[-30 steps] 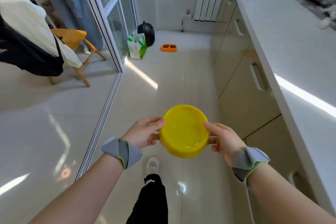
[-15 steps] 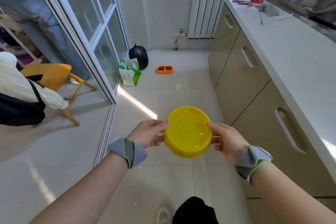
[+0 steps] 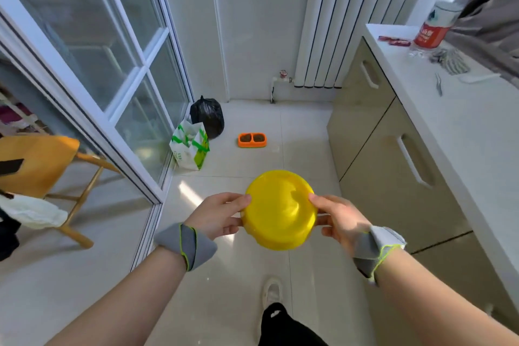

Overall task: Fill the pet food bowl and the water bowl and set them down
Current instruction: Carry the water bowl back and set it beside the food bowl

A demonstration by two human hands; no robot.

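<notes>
- Yellow bowl held out in front at mid-height above the tiled floor, gripped from both sides; water inside hard to make out, only a faint sheen.
- Left hand on the bowl's left rim: thumb laid across the top edge, fingers curled under the side, clasping it.
- Right hand on the right rim: thumb on the top edge, fingers curled beneath and partly hidden by the bowl.
- Grey wristbands with green trim on both wrists.
- Orange double pet dish on the floor well ahead, near the far wall, both wells showing brown kibble.
- Green-and-white bag and black bin bag just left of the dish, by the glass sliding door.
- White counter along the right, with a red-labelled bottle at its far end.
- Wooden chair beyond the glass on the left.
</notes>
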